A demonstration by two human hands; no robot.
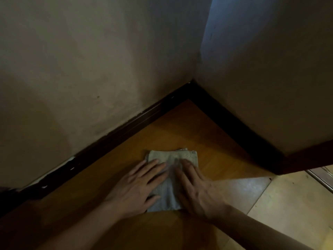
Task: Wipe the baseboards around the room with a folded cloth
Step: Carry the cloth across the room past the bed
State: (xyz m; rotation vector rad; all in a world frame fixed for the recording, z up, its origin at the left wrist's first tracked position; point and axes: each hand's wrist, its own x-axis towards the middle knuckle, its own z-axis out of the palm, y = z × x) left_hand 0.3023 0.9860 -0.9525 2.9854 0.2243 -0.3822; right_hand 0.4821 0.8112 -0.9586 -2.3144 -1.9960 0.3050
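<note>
The fingers (155, 167) of the left hand (137, 188) lie straight and slightly spread, pressing flat on a folded cloth (172, 157). Just beside it, the right hand (198, 190) does the same, with straight fingers a little apart and the palm down. Neither hand curls round or pinches anything. A strip of cloth shows between the two hands.

The cloth is a pale grey-beige towel folded into a thick pad, lying on the wooden floor (180, 127). Its far edge sticks out past the fingertips toward 12 o'clock, and its near edge shows between the wrists at 6 o'clock. It looks soft, light and limp, and would likely fall open if lifted by one corner. The safer hold is probably along one side, taking all the layers at once with the thumb under and the fingers over.

Past the cloth at 12 o'clock, two dark baseboards meet in a corner. The left baseboard (108, 139) runs toward 8 o'clock and has pale chips near its low end. The right baseboard (234, 127) runs toward 4 o'clock. The cloth lies apart from both. Plain walls (90, 60) rise above, and pale tiles (281, 210) lie at 4 o'clock.
</note>
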